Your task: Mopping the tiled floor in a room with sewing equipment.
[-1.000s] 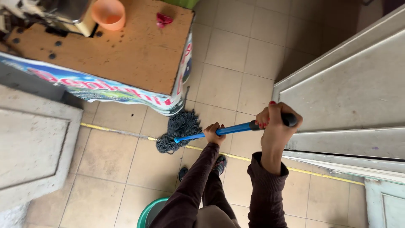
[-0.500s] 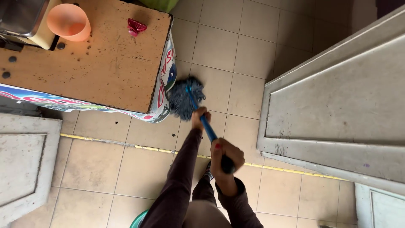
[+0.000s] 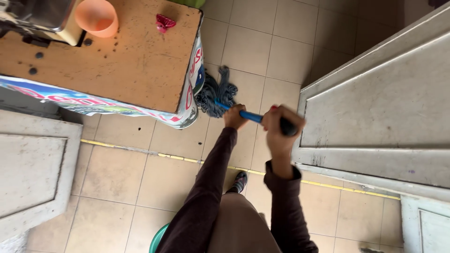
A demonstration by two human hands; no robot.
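Observation:
A mop with a blue handle [image 3: 251, 116] and a dark blue-grey string head [image 3: 216, 92] rests on the beige tiled floor [image 3: 248, 47], its head pressed against the corner of a wooden table [image 3: 117, 61]. My left hand [image 3: 233, 117] grips the handle low down, close to the head. My right hand [image 3: 278, 125] is closed over the black upper end of the handle. Both arms wear dark brown sleeves.
On the table stand an orange plastic cup [image 3: 96, 17], a small red clip [image 3: 165, 22] and part of a machine [image 3: 42, 18]. A printed banner [image 3: 89, 103] hangs off its edge. Grey door panels lie right [image 3: 384, 107] and left [image 3: 33, 168]. A green bucket rim [image 3: 158, 239] sits by my foot.
The mop head swept from the yellow floor line up to the table corner and now lies a little further right. My right hand swung from high right, down, and back up beside my left.

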